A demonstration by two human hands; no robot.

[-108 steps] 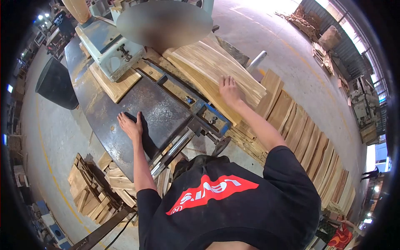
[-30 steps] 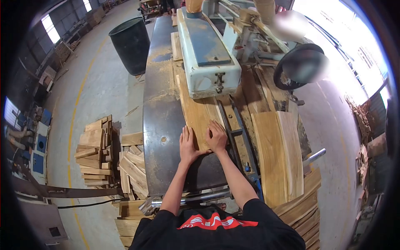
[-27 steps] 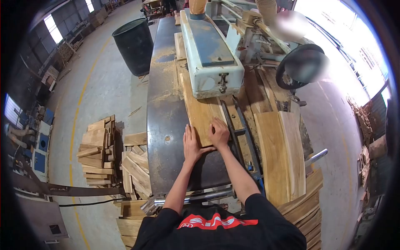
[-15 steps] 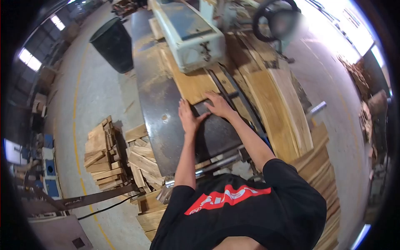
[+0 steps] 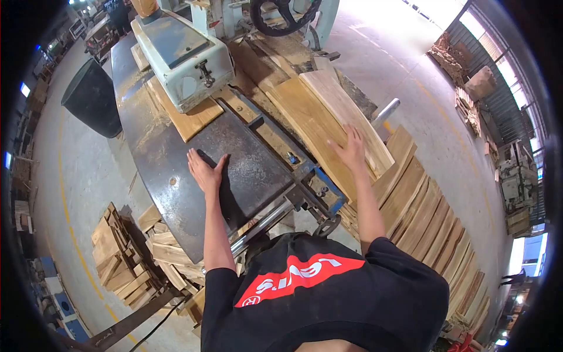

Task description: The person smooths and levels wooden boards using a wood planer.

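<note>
My left hand (image 5: 205,173) is open over the dark metal machine table (image 5: 249,170), thumb spread from the fingers. Just beyond its fingertips, a wooden board (image 5: 198,118) lies flat on the table, its far part hidden under the pale machine housing (image 5: 182,76). Off to the right, my right hand (image 5: 353,151) rests with fingers spread on long wooden planks. It lies near the seam between a yellowish plank (image 5: 305,120) and a paler plank (image 5: 333,97).
Many planks lie side by side in a row (image 5: 428,217) at the right. Offcuts are piled (image 5: 120,258) on the floor at the left, near a dark bin (image 5: 94,97). A black handwheel (image 5: 284,14) stands at the back. A metal rail (image 5: 264,223) runs along the table's front edge.
My right hand has left the board's near end and moved right onto the planks. My left hand is now apart from the board, which sits further under the housing. The view has turned right.
</note>
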